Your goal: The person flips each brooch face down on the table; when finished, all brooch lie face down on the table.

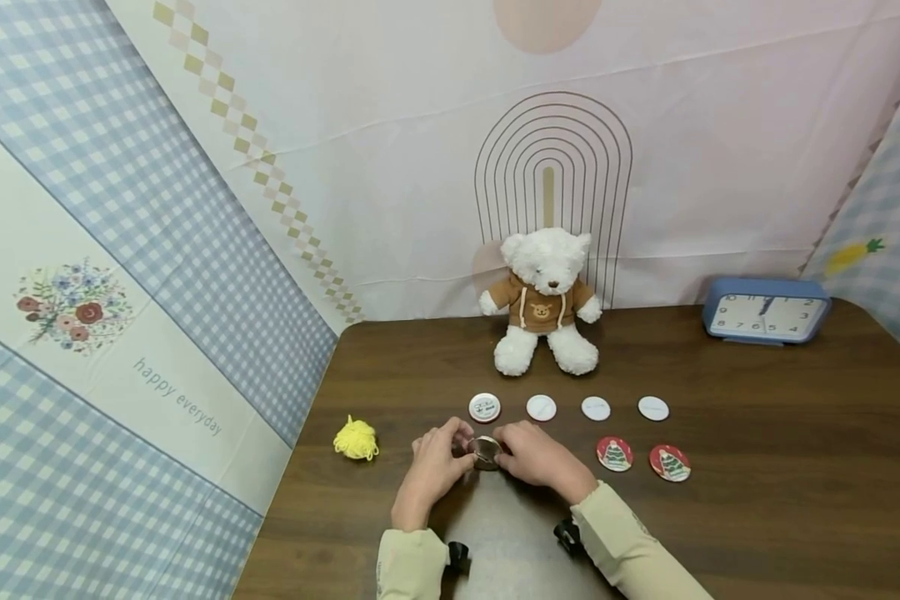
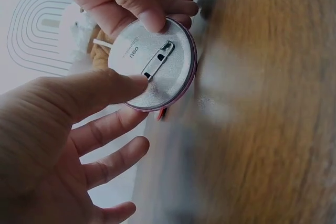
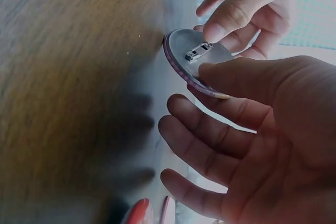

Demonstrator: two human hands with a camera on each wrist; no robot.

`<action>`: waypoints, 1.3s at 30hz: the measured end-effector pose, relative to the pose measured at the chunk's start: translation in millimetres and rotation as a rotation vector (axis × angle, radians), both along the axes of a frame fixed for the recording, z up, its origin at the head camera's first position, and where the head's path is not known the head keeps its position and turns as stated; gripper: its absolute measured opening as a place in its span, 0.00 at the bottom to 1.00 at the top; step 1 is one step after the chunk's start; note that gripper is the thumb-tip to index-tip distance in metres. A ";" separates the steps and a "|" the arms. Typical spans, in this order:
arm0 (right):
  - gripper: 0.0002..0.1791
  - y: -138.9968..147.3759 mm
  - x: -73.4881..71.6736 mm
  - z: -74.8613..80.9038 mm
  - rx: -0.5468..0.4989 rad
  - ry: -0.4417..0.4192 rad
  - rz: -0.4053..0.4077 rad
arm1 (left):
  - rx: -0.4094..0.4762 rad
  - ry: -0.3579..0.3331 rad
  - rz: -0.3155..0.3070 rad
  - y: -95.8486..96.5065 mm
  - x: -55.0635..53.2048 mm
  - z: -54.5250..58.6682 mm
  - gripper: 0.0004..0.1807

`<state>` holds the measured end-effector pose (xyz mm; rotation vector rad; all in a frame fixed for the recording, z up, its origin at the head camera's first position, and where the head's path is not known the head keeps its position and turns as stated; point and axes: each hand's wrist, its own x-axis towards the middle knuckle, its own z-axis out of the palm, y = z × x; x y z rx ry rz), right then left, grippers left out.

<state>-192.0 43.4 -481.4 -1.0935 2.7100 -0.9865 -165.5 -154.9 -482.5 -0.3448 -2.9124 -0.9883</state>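
Note:
A round pin-back button badge [image 1: 487, 452] is held up between both hands, its silver back with the safety pin facing the person. In the left wrist view, the left hand [image 1: 433, 468] pinches the badge [image 2: 169, 85], thumb at one end of the pin and index finger behind the rim. From the other side, the right hand [image 1: 537, 456] grips it, thumb on the metal back. The right wrist view shows a coloured edge on the badge [image 3: 185, 39]; its front is turned away.
Behind the hands lie several white badges [image 1: 542, 407] in a row. To the right are two red badges with a tree picture [image 1: 615, 454]. Yellow yarn [image 1: 356, 439] lies at left. A white teddy bear [image 1: 543, 304] and a blue clock [image 1: 767, 311] stand at the back.

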 end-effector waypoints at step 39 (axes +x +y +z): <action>0.14 -18.1 5.4 -6.3 0.094 0.080 -0.164 | -0.134 -0.072 0.029 8.4 2.1 -4.4 0.18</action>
